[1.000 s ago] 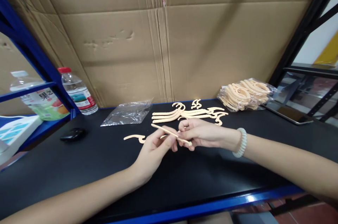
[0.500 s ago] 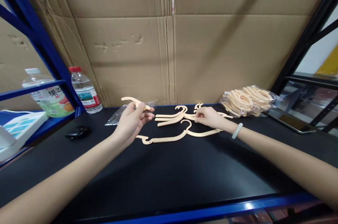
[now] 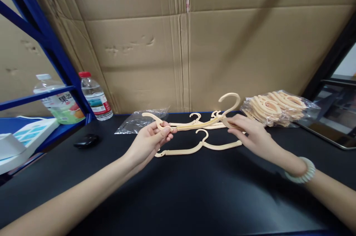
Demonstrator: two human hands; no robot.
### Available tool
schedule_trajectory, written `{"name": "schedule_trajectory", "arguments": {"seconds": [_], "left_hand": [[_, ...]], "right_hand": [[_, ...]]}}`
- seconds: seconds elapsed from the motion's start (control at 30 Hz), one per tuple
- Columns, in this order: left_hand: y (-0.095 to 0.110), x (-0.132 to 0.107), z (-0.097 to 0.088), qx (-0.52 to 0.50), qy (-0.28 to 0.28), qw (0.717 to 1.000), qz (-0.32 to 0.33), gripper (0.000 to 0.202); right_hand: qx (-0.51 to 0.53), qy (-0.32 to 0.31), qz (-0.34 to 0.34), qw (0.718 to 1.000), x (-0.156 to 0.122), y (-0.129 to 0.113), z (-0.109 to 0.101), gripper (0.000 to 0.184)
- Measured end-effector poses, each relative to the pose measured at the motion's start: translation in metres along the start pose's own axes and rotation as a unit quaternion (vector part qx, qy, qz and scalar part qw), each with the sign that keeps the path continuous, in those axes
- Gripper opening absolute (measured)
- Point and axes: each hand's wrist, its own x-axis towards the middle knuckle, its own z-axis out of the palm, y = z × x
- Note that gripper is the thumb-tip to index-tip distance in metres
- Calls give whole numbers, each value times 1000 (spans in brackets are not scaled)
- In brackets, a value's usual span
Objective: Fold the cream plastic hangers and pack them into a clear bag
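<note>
A cream plastic clothes hanger (image 3: pixel 200 126) is raised above the table with its hook upward. My right hand (image 3: pixel 253 132), a beaded bracelet on its wrist, is closed around the hanger's right arm. Pinched in my left hand (image 3: pixel 151 142) is a small curved end piece (image 3: pixel 151 117) of the same cream plastic. It meets the hanger's left end at my fingertips; whether the two are joined is hidden. Just in front, another hanger (image 3: pixel 183 151) lies flat on the black table. Behind the raised one lie more hanger parts (image 3: pixel 196 117), partly covered.
A clear plastic bag (image 3: pixel 130 121) lies at the back left, near a black mouse (image 3: pixel 86 140). Packed hanger parts (image 3: pixel 268 108) are at the back right, beside a dark tablet-like device (image 3: pixel 328 132). Bottles (image 3: pixel 97 98) stand left, before a cardboard wall (image 3: pixel 139 50).
My right hand has picked up a hanger from the back group and drawn it nearer. My left hand has shifted slightly right, bringing the end piece against the hanger's left end.
</note>
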Motion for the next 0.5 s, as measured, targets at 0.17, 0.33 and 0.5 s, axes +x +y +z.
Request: {"name": "schedule_trajectory", "arguments": {"seconds": [0.17,0.33,0.5], "left_hand": [[-2,-4,2,11,-29,999,32,21],[-1,-11,3,7,-72,997,11,13],[-1,-13,2,-5,-149,989,-20,15]], "right_hand": [[-22,11,-42,999,-9,1,2,18],[-30,48,-62,996,-10,-2,1,13],[-22,68,-63,995,-12,-9,2,13]]}}
